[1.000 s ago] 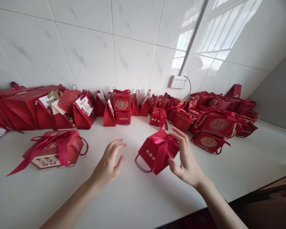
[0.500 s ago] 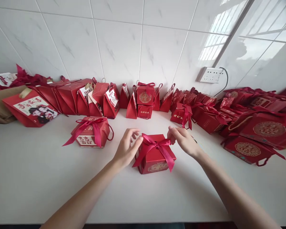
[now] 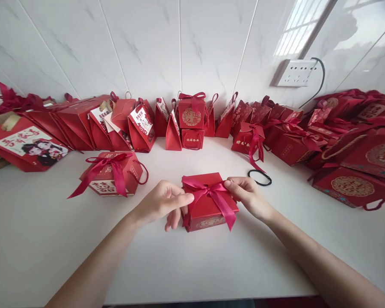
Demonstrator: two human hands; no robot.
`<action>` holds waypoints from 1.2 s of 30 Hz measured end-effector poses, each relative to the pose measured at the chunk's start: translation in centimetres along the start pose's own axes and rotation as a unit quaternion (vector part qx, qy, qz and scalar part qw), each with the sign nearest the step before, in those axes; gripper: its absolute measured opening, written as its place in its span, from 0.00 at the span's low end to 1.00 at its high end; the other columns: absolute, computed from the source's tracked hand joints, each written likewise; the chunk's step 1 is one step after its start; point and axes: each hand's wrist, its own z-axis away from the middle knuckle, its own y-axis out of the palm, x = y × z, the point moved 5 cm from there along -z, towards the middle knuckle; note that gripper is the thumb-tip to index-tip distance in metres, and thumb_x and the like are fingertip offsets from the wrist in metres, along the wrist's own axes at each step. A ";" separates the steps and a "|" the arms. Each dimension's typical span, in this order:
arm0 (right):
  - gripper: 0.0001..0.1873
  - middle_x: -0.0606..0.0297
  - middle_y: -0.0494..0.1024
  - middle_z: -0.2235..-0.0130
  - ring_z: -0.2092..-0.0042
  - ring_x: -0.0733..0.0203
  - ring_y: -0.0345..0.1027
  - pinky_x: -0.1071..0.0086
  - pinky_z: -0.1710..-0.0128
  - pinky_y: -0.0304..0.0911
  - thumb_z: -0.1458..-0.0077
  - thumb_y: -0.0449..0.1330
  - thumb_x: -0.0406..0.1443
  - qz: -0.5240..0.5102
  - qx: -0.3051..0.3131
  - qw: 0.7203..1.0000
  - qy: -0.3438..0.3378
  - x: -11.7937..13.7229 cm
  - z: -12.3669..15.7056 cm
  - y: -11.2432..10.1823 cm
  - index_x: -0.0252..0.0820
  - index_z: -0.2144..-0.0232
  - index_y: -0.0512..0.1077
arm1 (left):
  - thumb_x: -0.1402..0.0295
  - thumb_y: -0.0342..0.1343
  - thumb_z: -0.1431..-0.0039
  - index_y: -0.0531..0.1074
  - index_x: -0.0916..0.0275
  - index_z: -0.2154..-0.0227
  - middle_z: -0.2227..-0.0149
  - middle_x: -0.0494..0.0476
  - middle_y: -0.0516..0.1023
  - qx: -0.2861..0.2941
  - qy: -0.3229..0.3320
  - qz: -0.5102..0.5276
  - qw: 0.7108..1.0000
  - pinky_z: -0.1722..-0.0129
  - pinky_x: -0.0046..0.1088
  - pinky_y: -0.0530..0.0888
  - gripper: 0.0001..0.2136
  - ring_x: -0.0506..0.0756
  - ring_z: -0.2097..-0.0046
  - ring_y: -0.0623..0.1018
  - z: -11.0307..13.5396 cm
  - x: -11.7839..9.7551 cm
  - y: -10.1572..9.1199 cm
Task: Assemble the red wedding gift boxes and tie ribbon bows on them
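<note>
A red gift box [image 3: 208,207] with a gold round emblem sits on the white table in front of me. A crimson satin ribbon [image 3: 208,190] is tied in a bow on its top. At the box's left side, my left hand [image 3: 167,203] is closed with thumb and index finger on the ribbon's left part; its other fingers hang beside the box. My right hand [image 3: 248,194] pinches the bow's right loop between thumb and index finger. One ribbon tail drapes over the front right of the box. The left tail is mostly hidden by my left hand.
Another red box with a ribbon [image 3: 111,173] stands to the left. A black hair tie [image 3: 259,177] lies beyond my right hand. Red gift boxes [image 3: 192,113] line the tiled wall, with a larger pile [image 3: 353,171] at right. A socket panel [image 3: 295,72] is on the wall.
My left hand has come down along the box's left side and closed on the ribbon. My right hand has taken hold of the right loop. The camera view has shifted slightly.
</note>
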 end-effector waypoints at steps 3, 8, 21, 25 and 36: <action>0.27 0.72 0.58 0.83 0.80 0.73 0.49 0.74 0.81 0.47 0.48 0.59 0.52 -0.030 -0.004 0.999 -0.015 -0.1 0.1 -0.1 0.39 0.85 0.58 | 0.56 0.57 0.48 0.60 0.62 0.83 0.90 0.46 0.65 -0.032 0.013 -0.031 0.999 0.85 0.20 0.59 0.18 0.46 0.87 0.64 -0.1 -0.1 -0.2; 0.25 0.71 0.61 0.86 0.83 0.73 0.51 0.74 0.82 0.48 0.46 0.59 0.47 -0.087 0.027 0.996 -0.015 -0.3 0.3 0.0 0.38 0.87 0.65 | 0.58 0.60 0.51 0.55 0.62 0.81 0.83 0.43 0.59 -0.139 0.057 -0.077 0.986 0.81 0.18 0.57 0.20 0.43 0.80 0.61 -0.3 -0.3 -0.6; 0.23 0.67 0.68 0.88 0.84 0.69 0.58 0.72 0.79 0.55 0.45 0.59 0.44 -0.105 0.058 0.993 0.004 -0.7 0.4 0.1 0.38 0.86 0.73 | 0.60 0.57 0.46 0.67 0.62 0.72 0.78 0.46 0.66 -0.204 0.082 -0.078 0.972 0.84 0.18 0.63 0.10 0.45 0.80 0.64 0.0 -0.7 -1.5; 0.23 0.67 0.68 0.88 0.84 0.68 0.59 0.71 0.80 0.55 0.45 0.58 0.44 -0.109 0.061 0.992 0.012 -0.8 0.5 0.1 0.38 0.86 0.73 | 0.61 0.56 0.45 0.69 0.62 0.70 0.81 0.45 0.68 -0.145 0.076 0.011 0.987 0.87 0.18 0.60 0.09 0.44 0.84 0.64 0.1 -0.9 -1.4; 0.22 0.67 0.67 0.88 0.84 0.69 0.59 0.72 0.79 0.57 0.46 0.59 0.43 -0.104 0.076 0.991 0.018 -0.5 0.5 0.8 0.37 0.86 0.72 | 0.63 0.62 0.48 0.72 0.65 0.71 0.71 0.60 0.81 0.164 -0.025 0.072 0.983 0.88 0.17 0.58 0.09 0.44 0.85 0.67 1.7 -0.6 0.5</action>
